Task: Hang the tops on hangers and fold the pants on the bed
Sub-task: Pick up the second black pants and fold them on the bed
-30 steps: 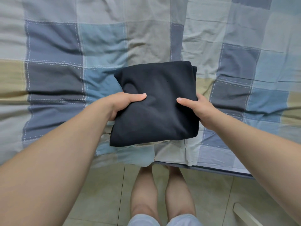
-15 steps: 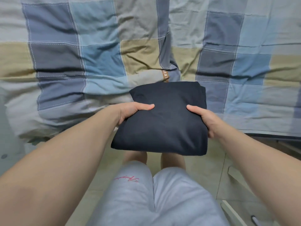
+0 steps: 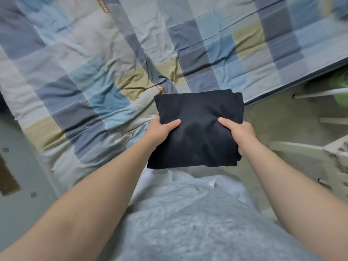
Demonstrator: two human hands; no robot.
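- left grip (image 3: pixel 161 129) clamps the left edge of the folded pants (image 3: pixel 199 112); thumb (image 3: pixel 174 122) lies on top, the other fingers are under the cloth and hidden
- right grip (image 3: pixel 239 133) clamps the right edge of the same bundle; thumb (image 3: pixel 224 121) is on top, fingers tucked under, out of sight
- the pants are a dark navy, flat, roughly square bundle spanning between the two grips, with a shallow dip in the cloth between the thumbs
- layered fold edges show along the side by the right grip
- the bundle's far edge reaches past both grips and overlaps the bed (image 3: pixel 90 76) in view; cannot tell if it touches the bed or is held above it
- the bed wears a wrinkled patchwork quilt in blue, grey and tan squares, lying beyond and to the left of the left grip
- tiled floor (image 3: pixel 273 117) lies beyond and under the right grip
- white furniture frame (image 3: pixel 299 148) stands on the floor to the right of the right grip, apart from it
- blurred green thing (image 3: pixel 340 91) far right of the right grip, cannot tell what it is
- grey clothing (image 3: pixel 188 223) on the person's body sits just behind both grips, the bundle's near edge over it
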